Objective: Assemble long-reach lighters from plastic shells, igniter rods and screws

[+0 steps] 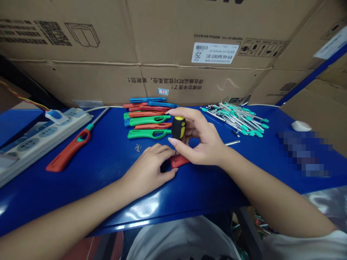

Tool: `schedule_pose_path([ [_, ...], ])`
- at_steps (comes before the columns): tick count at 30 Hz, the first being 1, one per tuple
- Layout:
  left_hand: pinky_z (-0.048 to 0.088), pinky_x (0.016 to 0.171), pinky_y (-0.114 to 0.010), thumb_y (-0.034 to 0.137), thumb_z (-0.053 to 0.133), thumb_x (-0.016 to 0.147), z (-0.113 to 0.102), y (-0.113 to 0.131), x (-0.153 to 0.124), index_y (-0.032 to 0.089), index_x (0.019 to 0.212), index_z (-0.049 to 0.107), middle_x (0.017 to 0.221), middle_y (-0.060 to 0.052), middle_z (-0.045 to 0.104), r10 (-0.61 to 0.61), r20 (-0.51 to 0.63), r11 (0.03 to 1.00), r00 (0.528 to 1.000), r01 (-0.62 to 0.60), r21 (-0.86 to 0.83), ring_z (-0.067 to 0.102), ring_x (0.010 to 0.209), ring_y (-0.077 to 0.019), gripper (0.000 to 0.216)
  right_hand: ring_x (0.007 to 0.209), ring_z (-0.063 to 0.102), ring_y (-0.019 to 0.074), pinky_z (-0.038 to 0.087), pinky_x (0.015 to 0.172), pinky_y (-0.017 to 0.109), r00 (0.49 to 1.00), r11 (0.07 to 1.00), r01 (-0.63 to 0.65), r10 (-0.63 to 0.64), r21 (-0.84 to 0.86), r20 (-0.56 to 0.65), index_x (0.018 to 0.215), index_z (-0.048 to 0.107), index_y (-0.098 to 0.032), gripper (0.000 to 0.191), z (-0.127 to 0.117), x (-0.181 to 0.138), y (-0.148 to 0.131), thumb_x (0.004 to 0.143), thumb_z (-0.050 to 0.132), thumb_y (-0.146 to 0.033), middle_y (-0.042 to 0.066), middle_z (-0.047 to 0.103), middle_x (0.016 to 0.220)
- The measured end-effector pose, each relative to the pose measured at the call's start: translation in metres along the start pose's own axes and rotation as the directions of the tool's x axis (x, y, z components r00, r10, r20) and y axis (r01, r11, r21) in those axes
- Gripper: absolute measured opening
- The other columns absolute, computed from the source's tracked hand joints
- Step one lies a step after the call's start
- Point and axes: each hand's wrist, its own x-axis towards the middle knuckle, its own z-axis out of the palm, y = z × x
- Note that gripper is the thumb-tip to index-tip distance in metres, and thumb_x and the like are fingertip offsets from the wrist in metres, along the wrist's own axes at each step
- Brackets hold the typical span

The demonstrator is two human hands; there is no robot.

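My right hand (199,139) grips a short black and yellow screwdriver (178,129), held upright. Its thin shaft points down onto the end of a red lighter (179,162) lying on the table. Fingers of my left hand (154,164) close around that same end of the lighter and press it against the blue surface. A metal tube (232,143) sticks out to the right from behind my right hand. Just beyond my left hand lies a small heap of screws (138,147). My right hand hides much of the red lighter.
Behind my hands is a stack of green, red and blue lighter shells (149,134). Metal tubes with teal ends (240,119) are piled at the back right. A red lighter with its tube (69,150) lies left, beside a power strip (40,139). Cardboard (162,39) walls the back.
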Motion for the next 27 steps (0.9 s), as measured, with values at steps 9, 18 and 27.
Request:
schedule_pose_path([
  [9, 0.051, 0.096, -0.045, 0.021, 0.069, 0.088, -0.003, 0.003, 0.001, 0.024, 0.113, 0.069, 0.113, -0.006, 0.071, 0.017, 0.012, 1.0, 1.0, -0.017, -0.009, 0.063, 0.108, -0.0284, 0.024, 0.089, 0.069, 0.0155, 0.06, 0.065, 0.025, 0.993, 0.998, -0.038, 0.033, 0.049, 0.111, 0.149, 0.041, -0.03, 0.062, -0.007, 0.006, -0.002, 0.093, 0.062, -0.021, 0.009, 0.05, 0.151],
  [18, 0.05, 0.089, -0.041, 0.019, 0.068, 0.088, -0.002, 0.001, 0.001, 0.022, 0.103, 0.063, 0.105, -0.004, 0.069, 0.012, -0.014, 0.999, 1.0, -0.012, -0.031, 0.062, 0.099, -0.0255, 0.017, 0.112, 0.067, 0.0252, 0.06, 0.088, 0.036, 0.992, 0.952, 0.102, -0.076, -0.289, 0.099, 0.143, 0.051, -0.027, 0.054, -0.016, 0.007, -0.001, 0.094, 0.067, -0.044, 0.009, 0.062, 0.14],
  [27, 0.048, 0.09, -0.041, 0.016, 0.068, 0.087, -0.003, 0.004, 0.001, 0.023, 0.102, 0.061, 0.101, -0.002, 0.067, 0.015, 0.009, 0.999, 1.0, -0.014, -0.032, 0.06, 0.099, -0.0248, 0.018, 0.098, 0.071, 0.024, 0.059, 0.088, 0.038, 0.992, 0.934, 0.125, -0.125, -0.336, 0.021, 0.132, 0.062, -0.022, 0.049, -0.02, 0.011, -0.006, 0.09, 0.071, -0.047, 0.01, 0.07, 0.129],
])
